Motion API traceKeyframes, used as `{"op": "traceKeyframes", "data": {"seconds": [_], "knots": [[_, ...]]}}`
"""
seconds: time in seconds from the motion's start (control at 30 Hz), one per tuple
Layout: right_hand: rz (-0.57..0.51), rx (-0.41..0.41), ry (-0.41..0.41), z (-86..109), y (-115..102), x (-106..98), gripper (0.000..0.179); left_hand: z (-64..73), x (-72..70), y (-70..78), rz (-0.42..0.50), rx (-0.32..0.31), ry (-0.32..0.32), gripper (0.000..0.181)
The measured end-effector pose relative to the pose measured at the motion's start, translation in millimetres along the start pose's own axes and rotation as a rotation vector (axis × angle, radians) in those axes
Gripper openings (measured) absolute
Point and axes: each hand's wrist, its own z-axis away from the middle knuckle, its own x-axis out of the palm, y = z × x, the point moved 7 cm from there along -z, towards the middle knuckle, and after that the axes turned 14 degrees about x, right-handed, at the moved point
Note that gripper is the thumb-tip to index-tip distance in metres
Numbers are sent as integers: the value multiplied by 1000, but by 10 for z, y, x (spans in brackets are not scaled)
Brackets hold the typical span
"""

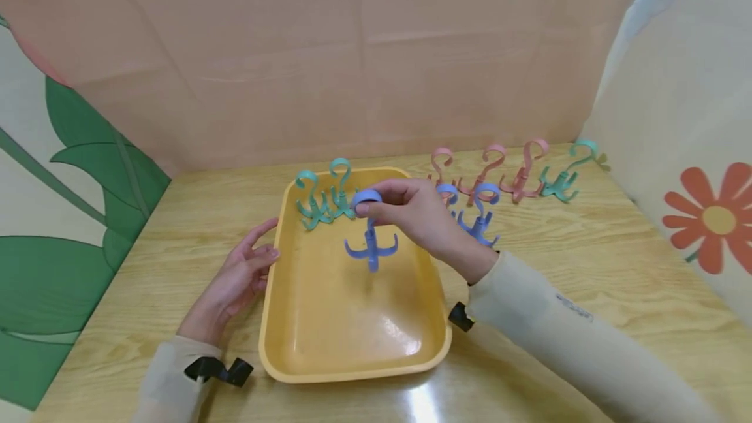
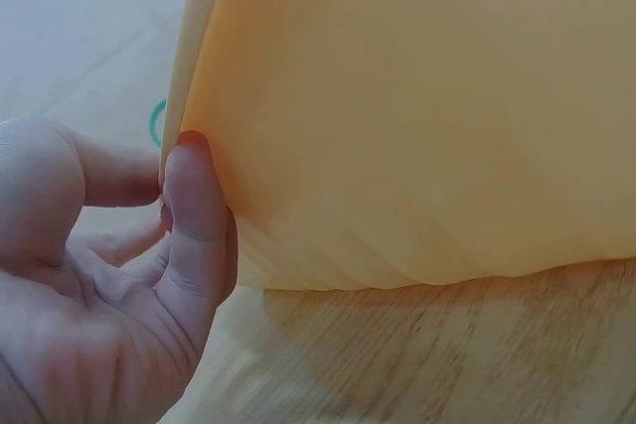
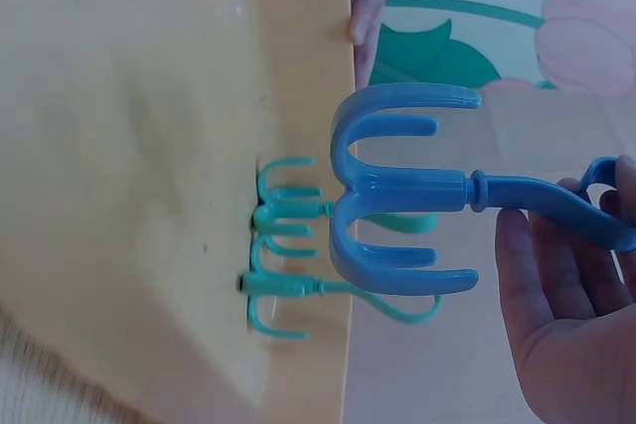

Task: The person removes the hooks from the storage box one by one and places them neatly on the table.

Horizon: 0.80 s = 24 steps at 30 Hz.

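Note:
My right hand [image 1: 411, 211] grips a blue four-pronged hanging hook [image 1: 371, 247] by its curved top, prongs down, above the yellow tray [image 1: 352, 374]. In the right wrist view the blue hook [image 3: 407, 189] shows large, with the fingers round its curved end. Two green hooks [image 1: 317, 211] stand inside the tray's far left corner. At the tray's left side, my left hand [image 1: 237, 279] pinches the rim; the left wrist view shows its thumb and fingers at the tray wall [image 2: 417, 126].
Right of the tray on the wooden table [image 1: 558, 292] stand three pink hooks [image 1: 523, 178], another green hook [image 1: 561, 181] and two blue hooks [image 1: 480, 224], one partly hidden by my right hand. A pinkish sheet [image 1: 352, 83] rises behind, and flowered sheets flank both sides.

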Motion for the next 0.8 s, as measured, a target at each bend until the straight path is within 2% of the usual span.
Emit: {"op": "traceKeyframes", "data": {"seconds": [0.2,0.43,0.53,0.8], "knots": [[-10,-42,5,117,-34,-204,17,-5,-8,17,-17,1,16,64],[-22,-84,73,283,-64,-503,17,-18,18,25,-46,-8,84,60],[-47,-109,93,355,-52,-626,16,-18,20,18,-87,-20,121,60],[-107,-155,174,610,8,-986,18,-16,13,18,-248,13,135,60]]}}
